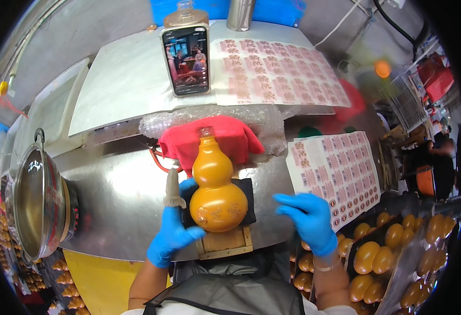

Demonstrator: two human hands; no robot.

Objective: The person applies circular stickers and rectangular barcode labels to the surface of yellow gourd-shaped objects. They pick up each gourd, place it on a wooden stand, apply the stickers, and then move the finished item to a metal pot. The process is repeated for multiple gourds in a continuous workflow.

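In front of me, an orange-yellow gourd-shaped bottle (215, 194) lies with its clear threaded neck pointing away. Beneath its wide part is a black pad (250, 202) on a small wooden stand (225, 242). Faint marks show low on its surface. My left hand (170, 231), in a blue glove, is at the bottle's lower left with thumb and fingers spread. One of its fingers appears to wear a whitish cover (173, 190). Over the metal table to the right, my gloved right hand (311, 219) points its fingers toward the bottle, slightly apart, with nothing visible between them.
Behind the bottle are a red cloth (214, 137) and bubble wrap (272, 123). A phone (186, 60) leans on a jar. Label sheets (340, 168) lie right, with more labels (277, 71) farther back. A pan of liquid (36, 202) stands left; several gourd bottles (367, 257) fill trays lower right.
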